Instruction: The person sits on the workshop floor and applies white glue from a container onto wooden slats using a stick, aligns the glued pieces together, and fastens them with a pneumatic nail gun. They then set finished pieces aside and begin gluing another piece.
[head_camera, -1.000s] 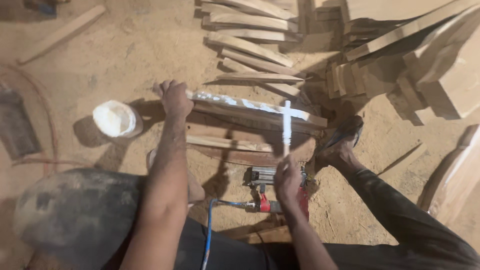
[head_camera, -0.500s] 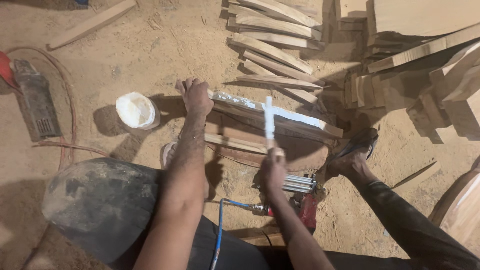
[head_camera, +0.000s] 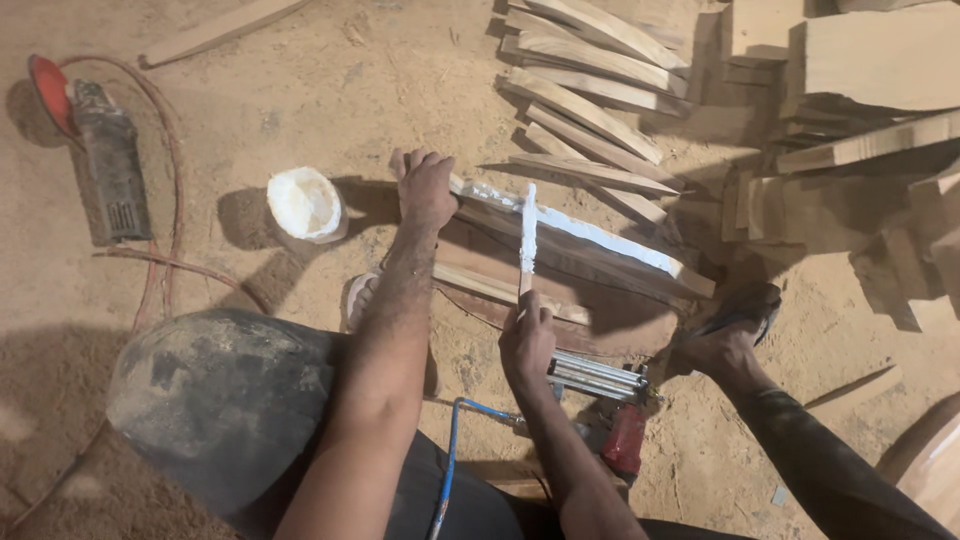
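Sandy sawdust floor (head_camera: 330, 90) fills the scene, stacked wood blocks (head_camera: 860, 110) far right, row of tapered slats (head_camera: 590, 100) far centre. Grinder (head_camera: 105, 165) with red cable far left, white tub (head_camera: 305, 205) of glue just left of the work. Nail gun (head_camera: 600, 385) with blue hose lies near, beside a foot (head_camera: 725, 335) in a sandal. Long plank (head_camera: 580, 235) at centre, top edge smeared white. Left hand (head_camera: 425, 185) pressed on its left end, fingers spread. Right hand (head_camera: 527, 335) pinches a thin glue stick (head_camera: 527, 235), tip touching the white strip
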